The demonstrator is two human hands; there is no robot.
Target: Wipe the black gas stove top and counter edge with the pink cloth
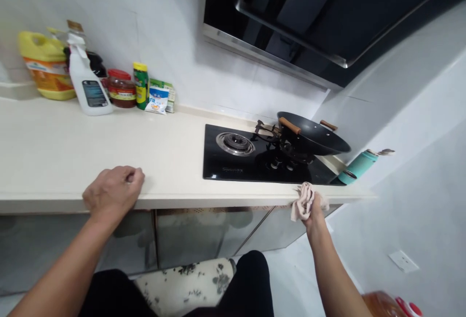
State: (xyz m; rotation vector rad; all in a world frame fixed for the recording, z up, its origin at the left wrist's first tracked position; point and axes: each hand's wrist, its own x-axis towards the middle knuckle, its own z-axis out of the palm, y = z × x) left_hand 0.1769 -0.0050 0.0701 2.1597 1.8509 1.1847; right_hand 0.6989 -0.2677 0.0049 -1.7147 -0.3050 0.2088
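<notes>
My right hand (313, 208) grips a crumpled pale pink cloth (303, 201) at the counter's front edge, just below the black gas stove (233, 167). The fingers are mostly hidden behind the bunched fabric. Resting on the counter (174, 161) near its front edge, my left hand (113, 188) is curled into a loose fist with nothing visible in it. On the stove's right burner sits a dark wok (316, 135) with wooden handles. The left burner (236, 143) is bare, its pan support off and standing beside the wok.
Along the back wall at left stand a yellow oil jug (51, 72), a white spray bottle (87, 81), a red-lidded jar (122, 90), a green shaker (141, 86) and a small packet (158, 99). A turquoise container (360, 165) is at the right end. The range hood (284, 21) hangs above.
</notes>
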